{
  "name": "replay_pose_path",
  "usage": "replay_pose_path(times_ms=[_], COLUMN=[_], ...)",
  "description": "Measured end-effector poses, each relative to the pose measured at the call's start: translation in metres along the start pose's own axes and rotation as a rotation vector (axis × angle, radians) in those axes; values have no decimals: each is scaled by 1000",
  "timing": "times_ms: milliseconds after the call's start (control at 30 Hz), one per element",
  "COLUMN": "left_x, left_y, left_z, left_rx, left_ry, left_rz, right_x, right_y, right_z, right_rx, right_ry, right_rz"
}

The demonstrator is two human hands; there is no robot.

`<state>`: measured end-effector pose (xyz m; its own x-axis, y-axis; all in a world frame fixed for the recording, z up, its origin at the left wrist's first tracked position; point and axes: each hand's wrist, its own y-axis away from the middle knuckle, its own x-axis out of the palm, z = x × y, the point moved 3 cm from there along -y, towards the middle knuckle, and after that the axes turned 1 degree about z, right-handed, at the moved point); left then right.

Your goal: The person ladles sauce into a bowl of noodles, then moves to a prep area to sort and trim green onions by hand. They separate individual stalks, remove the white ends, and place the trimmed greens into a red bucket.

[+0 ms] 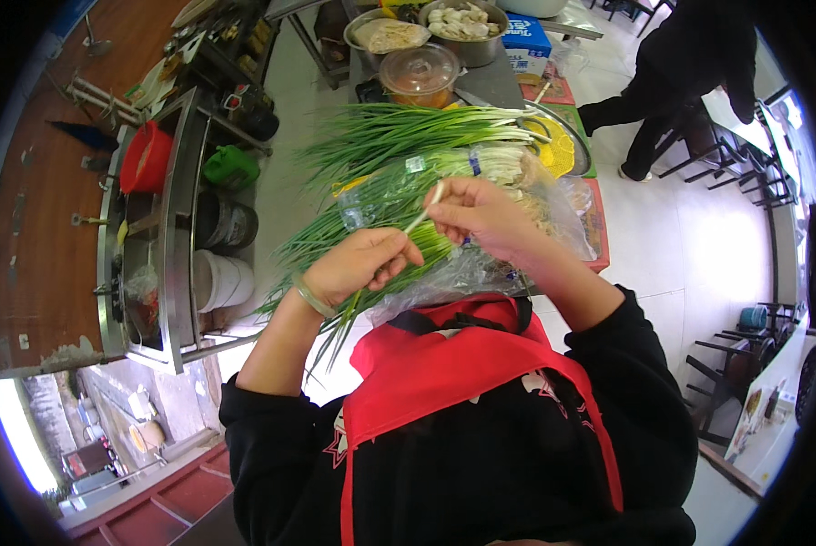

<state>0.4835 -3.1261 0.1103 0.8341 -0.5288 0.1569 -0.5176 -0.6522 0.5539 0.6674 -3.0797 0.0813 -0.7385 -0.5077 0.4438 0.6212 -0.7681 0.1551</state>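
Note:
Between my two hands runs a green onion [418,220], its white stem slanting up to the right. My left hand [363,263], with a bangle at the wrist, grips it lower down, and green leaves hang below that palm. The fingers of my right hand [472,213] pinch the upper white end. Under my hands lie bundled green onions [500,164] with roots to the right, partly on a clear plastic bag [421,283]. Beyond them a loose pile of green onions [414,133] spreads across the table, white ends beside a yellow mesh strainer [551,147].
Farther back stand a lidded bowl [419,72], a pot of garlic [466,24] and a blue-and-white box [526,46]. A steel sink [176,239] with a red basin [147,158] is at left. A person in dark clothes [681,68] is at upper right, near chairs.

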Motion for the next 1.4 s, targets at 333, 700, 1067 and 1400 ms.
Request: replay_pose_path(times_ms=[333,700,1067,1400], left_x=[-3,12,7,-43], left_y=[-30,-39,-33,-2], left_z=[-10,-16,-6,-31], left_rx=[213,298,227,239], left_ry=[-86,-224,-196,-702], left_rz=[-164,-233,-151,-514], right_x=[-24,-20,-52,-71], right_y=[-2,6,13,24], right_z=[13,8,22,23], right_rx=[-36,-285,-471,-213], right_ry=[-59,182,583,1226], right_rz=[-270,-484,-849,-328])
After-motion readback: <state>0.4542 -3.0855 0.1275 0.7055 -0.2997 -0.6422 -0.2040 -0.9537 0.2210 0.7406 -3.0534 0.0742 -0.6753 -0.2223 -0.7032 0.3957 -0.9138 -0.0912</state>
